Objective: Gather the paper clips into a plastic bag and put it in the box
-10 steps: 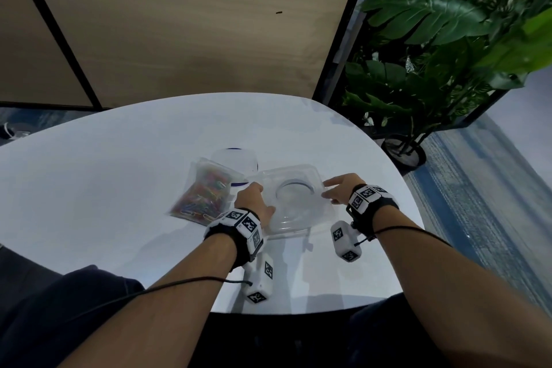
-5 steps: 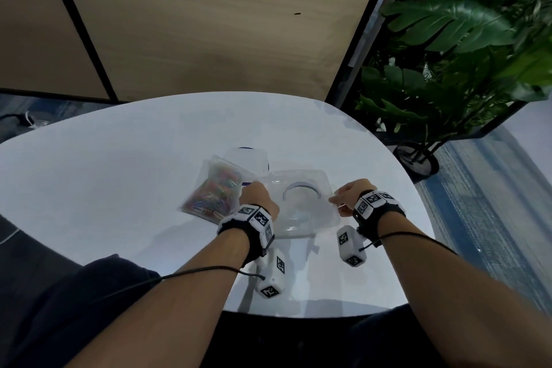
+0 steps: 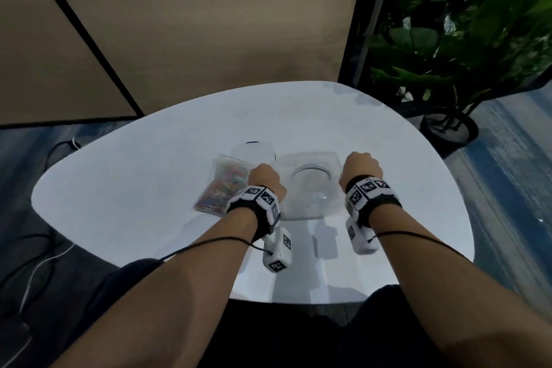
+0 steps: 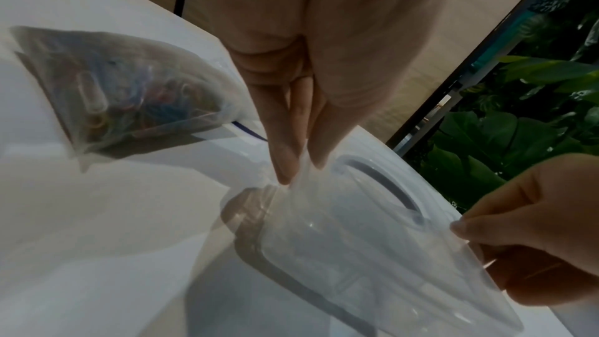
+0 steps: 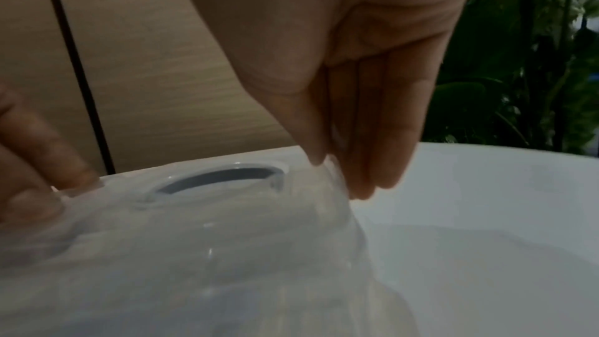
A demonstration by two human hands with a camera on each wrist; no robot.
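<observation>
A clear plastic box [image 3: 310, 188] with a round recess in its top sits on the white table [image 3: 134, 203]. My left hand [image 3: 264, 178] pinches its left edge between thumb and fingers [image 4: 285, 160]. My right hand [image 3: 361, 166] pinches the right edge, with thumb and fingers [image 5: 372, 163] pointing down over the rim. In the left wrist view the box [image 4: 356, 240] casts a shadow below its near side. A clear bag of coloured paper clips [image 3: 224, 188] lies flat just left of my left hand, and shows again in the left wrist view [image 4: 129, 91].
A second clear object with a dark blue rim [image 3: 257, 149] stands behind the bag and the box. The table edge [image 3: 298, 302] runs close to my body. A potted plant [image 3: 448, 128] stands off the table at right. Cables [image 3: 35, 263] lie on the floor at left.
Both hands have curled into a pinch on the box's two sides; the right hand's fingers lay straighter before. The bag has not moved. The head view has shifted.
</observation>
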